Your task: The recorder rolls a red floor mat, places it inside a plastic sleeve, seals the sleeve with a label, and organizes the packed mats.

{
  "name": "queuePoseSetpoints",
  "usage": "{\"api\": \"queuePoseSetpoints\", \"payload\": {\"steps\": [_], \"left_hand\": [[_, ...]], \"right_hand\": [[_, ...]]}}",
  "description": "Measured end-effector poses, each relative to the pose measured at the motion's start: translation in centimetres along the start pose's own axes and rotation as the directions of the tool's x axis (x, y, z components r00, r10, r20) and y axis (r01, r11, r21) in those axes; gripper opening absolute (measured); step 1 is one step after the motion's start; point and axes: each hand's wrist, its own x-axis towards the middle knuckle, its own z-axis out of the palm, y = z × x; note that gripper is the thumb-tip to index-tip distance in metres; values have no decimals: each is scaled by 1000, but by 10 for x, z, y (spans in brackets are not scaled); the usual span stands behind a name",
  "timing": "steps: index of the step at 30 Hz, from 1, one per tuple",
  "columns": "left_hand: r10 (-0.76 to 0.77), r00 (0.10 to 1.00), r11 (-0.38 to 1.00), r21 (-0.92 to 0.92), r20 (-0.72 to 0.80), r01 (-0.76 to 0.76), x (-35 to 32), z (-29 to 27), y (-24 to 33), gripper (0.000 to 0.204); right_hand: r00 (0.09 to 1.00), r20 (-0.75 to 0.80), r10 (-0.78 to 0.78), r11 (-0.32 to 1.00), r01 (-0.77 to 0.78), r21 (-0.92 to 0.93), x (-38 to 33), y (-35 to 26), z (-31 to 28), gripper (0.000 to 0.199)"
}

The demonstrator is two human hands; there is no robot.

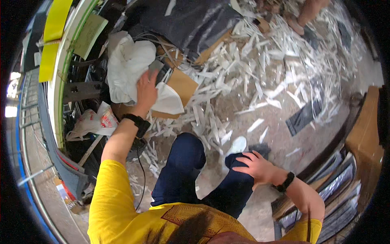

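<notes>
My left hand reaches forward and left, its fingers stretched out over a heap of white bag-like sheeting and a brown cardboard piece. The fingertips are close to a small grey flat piece; whether they touch it I cannot tell. Just right of that hand, a white rounded sheet lies on the cardboard. My right hand rests on my right knee with its fingers spread and nothing in it. Each wrist wears a black band.
White paper-like strips litter the floor. A large black plastic-covered bundle lies ahead. Far right, another person's foot shows. A cardboard box of dark flat packs stands at right. A white bag with red print lies at left.
</notes>
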Motion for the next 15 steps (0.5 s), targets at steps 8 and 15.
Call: {"api": "queuePoseSetpoints", "payload": {"steps": [8,15], "left_hand": [[-255,967,959,-122,13,254,24,38,-127,117],[-236,963,964,151,128,217,26,76,-151,63]], "right_hand": [[997,-37,70,988,-74,-135,2,61,-28,106],[988,-84,126,962,-142,-233,-9,95,-32,109]]}}
